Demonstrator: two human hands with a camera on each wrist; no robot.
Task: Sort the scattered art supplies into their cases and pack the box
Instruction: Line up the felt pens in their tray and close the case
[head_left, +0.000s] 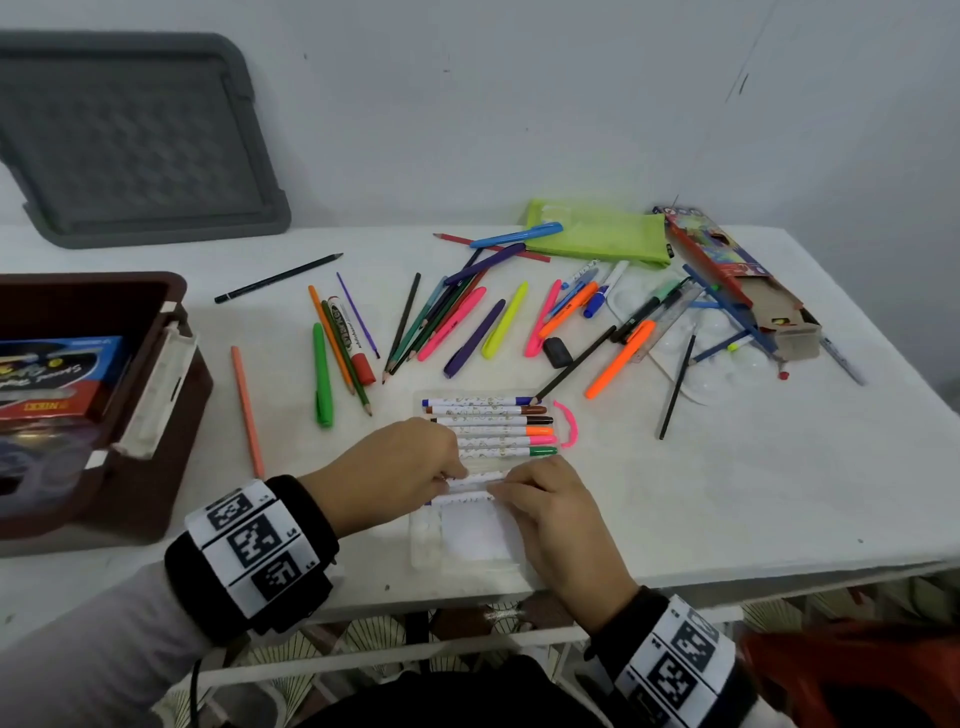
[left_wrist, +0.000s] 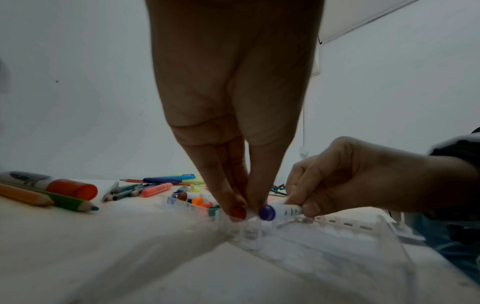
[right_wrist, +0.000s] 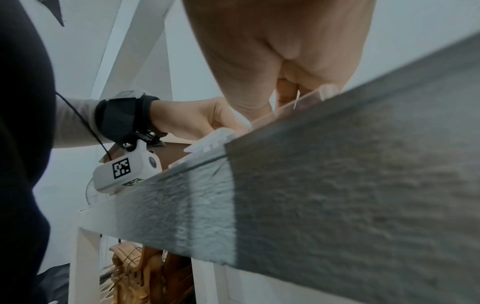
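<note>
A clear plastic marker case (head_left: 478, 540) lies open at the table's front edge. Its far slots hold several white markers (head_left: 488, 426) with coloured caps. My left hand (head_left: 457, 475) pinches a red-ended white marker (left_wrist: 237, 211) down onto the case's clips (left_wrist: 249, 228). Just to its right, my right hand (head_left: 498, 488) grips a purple-ended marker (left_wrist: 267, 212) by its barrel, right beside the red one. In the right wrist view my right hand (right_wrist: 288, 90) shows only partly, behind the table edge. The case's near half holds no markers.
A brown box (head_left: 156, 364) holding a paint set stands at the left, with its grey lid (head_left: 130, 140) leaning on the wall. Pens and pencils (head_left: 441, 312) lie scattered mid-table. Farther back are a green pouch (head_left: 597, 234), a pencil carton (head_left: 737, 280) and a white palette (head_left: 701, 338).
</note>
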